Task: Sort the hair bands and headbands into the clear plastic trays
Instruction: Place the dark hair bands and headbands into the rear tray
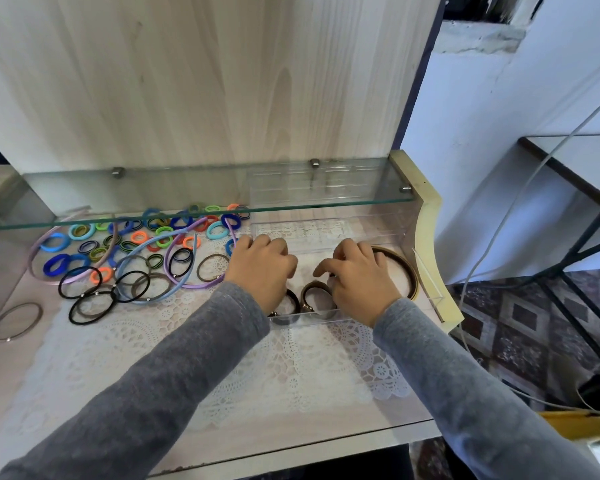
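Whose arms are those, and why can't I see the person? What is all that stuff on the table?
There is no machine here, just a person. The camera sits on their head and looks down, so you only see two arms in grey sleeves. The left hand and the right hand are both over a clear plastic tray, with their fingers curled. Brown and black hair bands sit in the tray right under the hands. A big brown headband curves beside the right hand. I cannot tell whether either hand is really holding a band. To the left, a pile of colourful hair bands lies on a lace cloth. A few thin headbands are there too, like the purple headband. A glass shelf hangs above it all.
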The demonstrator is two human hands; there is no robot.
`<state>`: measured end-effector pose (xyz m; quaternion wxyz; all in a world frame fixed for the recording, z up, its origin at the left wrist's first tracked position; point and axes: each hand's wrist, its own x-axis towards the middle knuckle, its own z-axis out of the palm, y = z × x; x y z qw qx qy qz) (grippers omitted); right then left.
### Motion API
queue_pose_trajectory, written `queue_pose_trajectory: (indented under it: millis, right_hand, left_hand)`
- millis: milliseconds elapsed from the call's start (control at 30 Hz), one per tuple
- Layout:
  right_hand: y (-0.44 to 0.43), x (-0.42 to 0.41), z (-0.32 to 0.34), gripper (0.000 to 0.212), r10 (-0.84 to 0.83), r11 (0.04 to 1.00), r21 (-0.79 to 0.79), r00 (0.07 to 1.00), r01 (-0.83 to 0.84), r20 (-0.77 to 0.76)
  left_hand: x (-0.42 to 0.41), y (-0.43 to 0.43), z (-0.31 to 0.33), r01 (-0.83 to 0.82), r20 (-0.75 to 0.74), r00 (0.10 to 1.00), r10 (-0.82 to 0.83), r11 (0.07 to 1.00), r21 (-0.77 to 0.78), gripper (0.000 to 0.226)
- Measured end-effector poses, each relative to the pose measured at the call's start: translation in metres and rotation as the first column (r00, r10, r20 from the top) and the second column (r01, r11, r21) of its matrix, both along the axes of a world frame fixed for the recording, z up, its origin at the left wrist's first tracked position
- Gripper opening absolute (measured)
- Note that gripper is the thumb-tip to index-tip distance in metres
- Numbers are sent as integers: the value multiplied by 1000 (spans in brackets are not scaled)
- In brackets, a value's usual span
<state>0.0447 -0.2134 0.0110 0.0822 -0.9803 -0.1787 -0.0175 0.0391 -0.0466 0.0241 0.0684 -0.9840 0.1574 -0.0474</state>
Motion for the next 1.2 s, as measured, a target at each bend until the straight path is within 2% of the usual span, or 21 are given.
queue_pose_trajectory:
  millis: [167,400,533,633,733,867,1000,1100,1200]
  right_hand:
    - [1,3,-4,29,25,999,-32,1000,-24,18]
    - [0,2,-7,27,12,1000,18,996,-14,85]
    - [-1,1,-9,29,8,999,40,997,-11,71]
    - [-4,2,-9,29,-21,998,64,997,16,79]
    - [4,2,-8,34,-42,994,107,992,30,116]
    - [38,-4,-3,46,-45,946,323,980,-21,195]
    - [82,-17,-5,50,29,830,536,972,-152,232]
    - [116,-30,-6,44,93,748,623,966,-228,242]
    - [142,-37,-16,36,132,732,624,956,-272,262]
  left_hand:
    - [-3,9,-6,-17,-19,1000,17,1000,-6,31]
    - [-3,10,-8,12,-37,999,-13,999,-38,30]
    - [-2,10,-9,11,-54,998,-15,998,-69,29]
    - [-1,10,-9,6,-33,999,-11,986,-165,34]
    - [-8,19,-10,12,75,997,13,943,-333,40]
    - [-24,39,-25,8,256,955,148,852,-524,45]
    - [-47,64,-37,-39,393,858,330,805,-592,37]
    - [-63,92,-46,-187,387,807,447,814,-550,36]
    - [-75,121,-52,-338,347,753,559,781,-526,32]
